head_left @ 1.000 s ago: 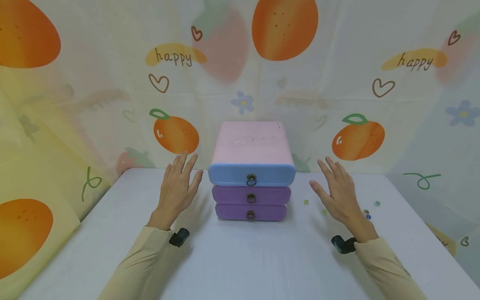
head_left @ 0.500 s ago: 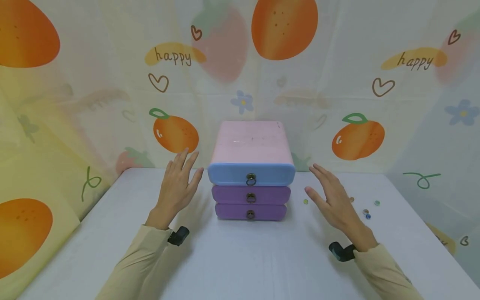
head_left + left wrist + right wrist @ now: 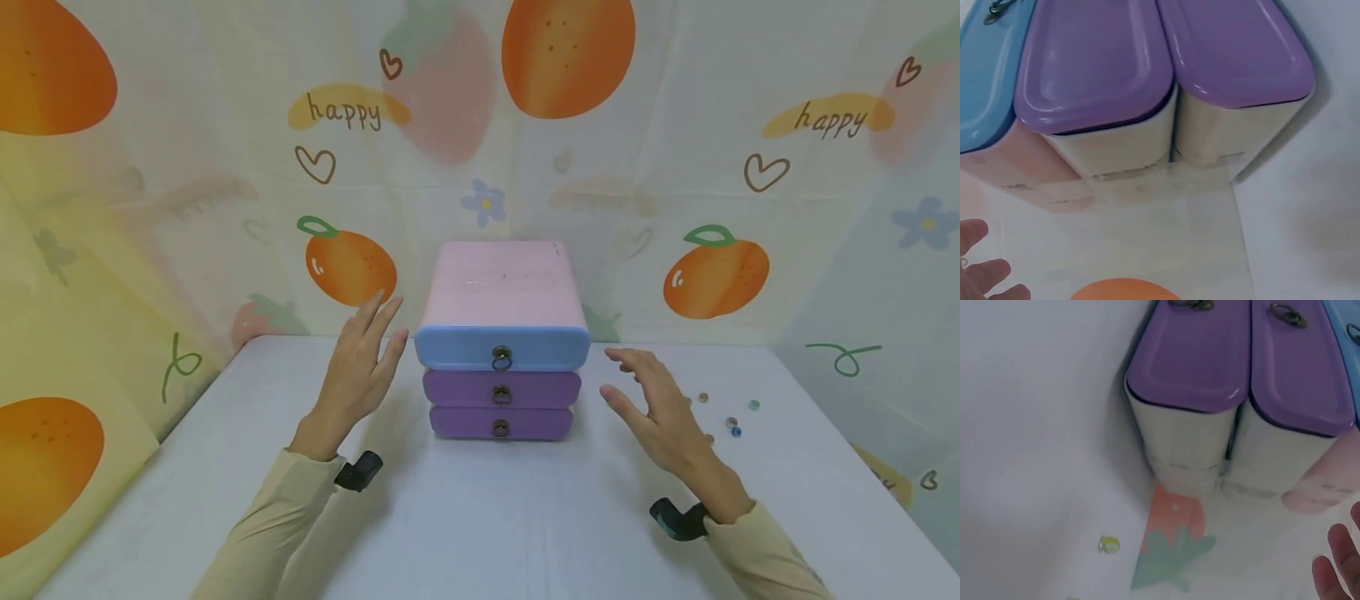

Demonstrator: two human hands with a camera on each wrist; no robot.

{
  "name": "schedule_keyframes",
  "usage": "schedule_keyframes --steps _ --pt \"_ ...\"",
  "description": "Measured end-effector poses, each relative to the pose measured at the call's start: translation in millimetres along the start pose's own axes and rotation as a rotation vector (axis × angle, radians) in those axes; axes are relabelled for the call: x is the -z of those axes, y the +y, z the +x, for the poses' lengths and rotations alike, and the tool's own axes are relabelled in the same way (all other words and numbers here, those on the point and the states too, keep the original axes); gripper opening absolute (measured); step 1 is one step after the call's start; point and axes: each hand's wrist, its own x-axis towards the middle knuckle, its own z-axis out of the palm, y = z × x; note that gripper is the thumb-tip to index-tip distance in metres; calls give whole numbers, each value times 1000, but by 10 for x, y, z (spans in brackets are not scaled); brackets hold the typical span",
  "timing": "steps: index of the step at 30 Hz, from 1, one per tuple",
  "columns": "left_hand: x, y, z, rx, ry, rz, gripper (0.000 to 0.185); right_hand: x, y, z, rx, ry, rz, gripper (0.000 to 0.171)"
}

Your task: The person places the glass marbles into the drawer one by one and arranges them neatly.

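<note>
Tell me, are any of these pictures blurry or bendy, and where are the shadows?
Head view: sharp and evenly lit; the drawers lean as if bent, and soft shadows lie on the table under both hands. Left wrist view: close and soft; a dark shadow hugs the drawers' right side. Right wrist view: a little blurred; the bead is fuzzy, with a shadow left of the drawers.

White table (image 3: 480,517). Fruit-print backdrop cloth (image 3: 675,100) behind, reading "happy". Small beads (image 3: 731,425) scattered on table, right side; one yellow-green bead (image 3: 1109,544), possibly glass, lies apart.
</note>
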Motion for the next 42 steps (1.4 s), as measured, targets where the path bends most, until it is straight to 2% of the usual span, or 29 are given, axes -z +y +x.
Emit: schedule_keyframes --steps 7,15,19,27,38,42 --pt "51 100 33 -19 -11 -58 51 -61 -56 -18 38 21 57 41" --pt "80 154 63 -6 -100 -115 52 -151 -95 -18 144 43 120 38" --pt "76 165 76 -24 -131 -143 52 -200 -127 -7 195 46 135 39" --pt "63 212 113 -72 -162 -183 51 -272 -244 39 161 10 172 36" --pt "1 247 163 -114 -171 -209 51 -420 -329 118 233 19 243 37" --pt "-22 246 168 -119 -175 -225 50 -465 -361 141 231 42 270 35"
